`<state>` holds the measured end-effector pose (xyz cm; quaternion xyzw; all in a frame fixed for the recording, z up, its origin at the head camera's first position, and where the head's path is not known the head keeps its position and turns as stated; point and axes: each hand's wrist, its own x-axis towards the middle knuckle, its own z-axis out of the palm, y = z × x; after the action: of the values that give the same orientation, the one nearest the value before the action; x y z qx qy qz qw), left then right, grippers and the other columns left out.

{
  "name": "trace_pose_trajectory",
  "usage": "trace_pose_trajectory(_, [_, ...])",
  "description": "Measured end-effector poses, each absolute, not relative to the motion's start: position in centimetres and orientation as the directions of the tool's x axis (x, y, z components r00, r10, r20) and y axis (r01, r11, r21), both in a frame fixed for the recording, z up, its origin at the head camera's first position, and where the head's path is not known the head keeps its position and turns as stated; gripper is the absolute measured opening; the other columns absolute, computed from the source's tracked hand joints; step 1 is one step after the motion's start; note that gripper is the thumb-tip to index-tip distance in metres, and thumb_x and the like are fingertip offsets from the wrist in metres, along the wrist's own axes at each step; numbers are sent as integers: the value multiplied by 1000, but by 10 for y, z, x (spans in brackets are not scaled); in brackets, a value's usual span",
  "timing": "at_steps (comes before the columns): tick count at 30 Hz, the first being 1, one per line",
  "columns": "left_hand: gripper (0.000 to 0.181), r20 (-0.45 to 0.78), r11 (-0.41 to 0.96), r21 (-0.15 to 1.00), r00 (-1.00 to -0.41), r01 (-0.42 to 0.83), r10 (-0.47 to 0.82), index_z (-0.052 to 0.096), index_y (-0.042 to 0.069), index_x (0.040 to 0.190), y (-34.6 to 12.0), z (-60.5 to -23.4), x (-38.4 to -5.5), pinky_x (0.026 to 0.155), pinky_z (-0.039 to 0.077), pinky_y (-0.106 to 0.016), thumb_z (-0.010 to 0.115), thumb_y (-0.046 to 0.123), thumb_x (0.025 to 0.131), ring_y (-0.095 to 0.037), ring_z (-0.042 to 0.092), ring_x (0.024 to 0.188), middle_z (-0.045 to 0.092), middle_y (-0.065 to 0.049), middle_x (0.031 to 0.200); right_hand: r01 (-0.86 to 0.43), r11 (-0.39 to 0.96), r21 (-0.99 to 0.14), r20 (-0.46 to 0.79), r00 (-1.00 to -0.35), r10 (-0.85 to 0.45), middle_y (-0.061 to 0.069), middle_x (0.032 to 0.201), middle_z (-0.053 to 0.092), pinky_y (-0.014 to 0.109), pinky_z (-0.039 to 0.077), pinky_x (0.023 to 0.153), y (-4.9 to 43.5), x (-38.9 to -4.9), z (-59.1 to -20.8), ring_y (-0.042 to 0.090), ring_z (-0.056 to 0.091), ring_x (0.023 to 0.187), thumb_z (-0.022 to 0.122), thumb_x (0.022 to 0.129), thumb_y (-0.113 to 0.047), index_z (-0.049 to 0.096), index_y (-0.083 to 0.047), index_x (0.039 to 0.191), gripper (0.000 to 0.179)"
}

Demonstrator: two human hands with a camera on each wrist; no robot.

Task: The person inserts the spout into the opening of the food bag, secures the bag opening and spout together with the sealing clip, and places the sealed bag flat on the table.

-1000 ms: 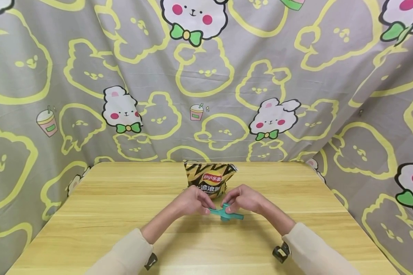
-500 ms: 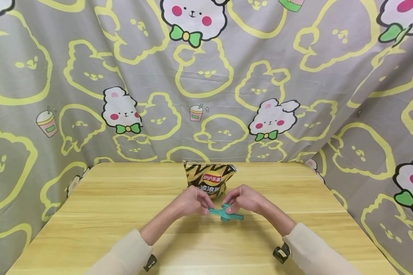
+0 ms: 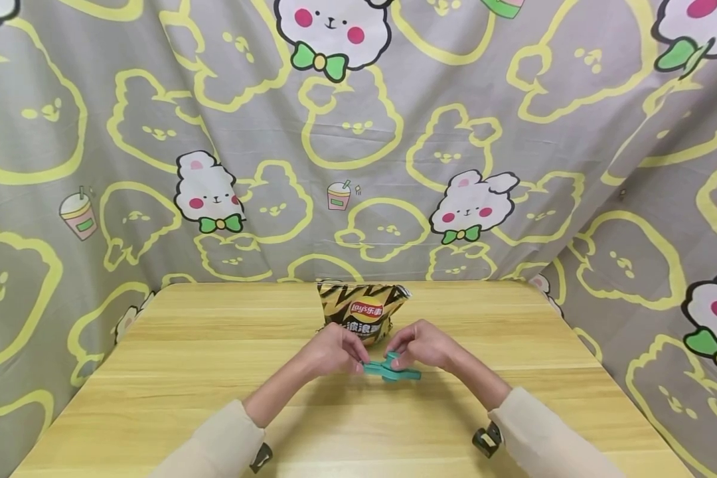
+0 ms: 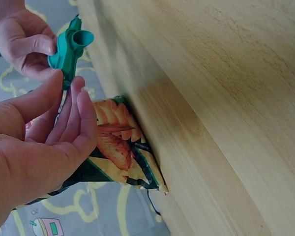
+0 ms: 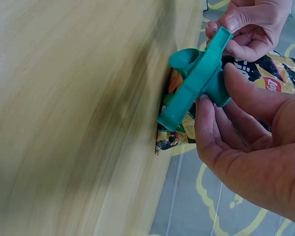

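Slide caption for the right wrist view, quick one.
Right hand pinches a spouted green clip, left hand at one end, with a snack bag behind.

1. Here's the table (image 3: 358, 425), with the curtain (image 3: 388, 149) hanging behind it and along both sides.
2. On the table, about midway across and towards the far edge, stands the bag (image 3: 366, 312).
3. In front of the bag, there's the clip (image 3: 389, 375), above the table.
4. Left hand (image 3: 334, 348) at the clip's left end, right hand (image 3: 425, 345) at its middle, and the clip's right end juts out just before the right hand.
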<state>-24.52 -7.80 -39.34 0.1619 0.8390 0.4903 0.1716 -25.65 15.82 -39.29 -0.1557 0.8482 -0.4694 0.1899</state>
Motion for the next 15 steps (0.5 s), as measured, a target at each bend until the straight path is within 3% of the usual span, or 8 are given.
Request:
trace_pose_trajectory(5, [17,-131,466,879,-888,102,441,77,2,88,-79,-394,-246,74,56,-27,82,-8,75,-14,69,75,76,-6,81,-111,502,-858,-158,-872,-464,9,89,76,29,54,77,158,-257,-392,16,68,80,81,75,0,77,4,100,25])
trace_pose_trajectory(15, [17,-122,477,871,-892,113,434,77,5,87,-79,-393,-245,76,56,-28,84,-3,74,-14,68,78,76,-3,83,-113,516,-849,-163,-873,-460,9,90,76,37,54,86,155,-257,-389,16,68,81,81,79,-5,76,3,102,25])
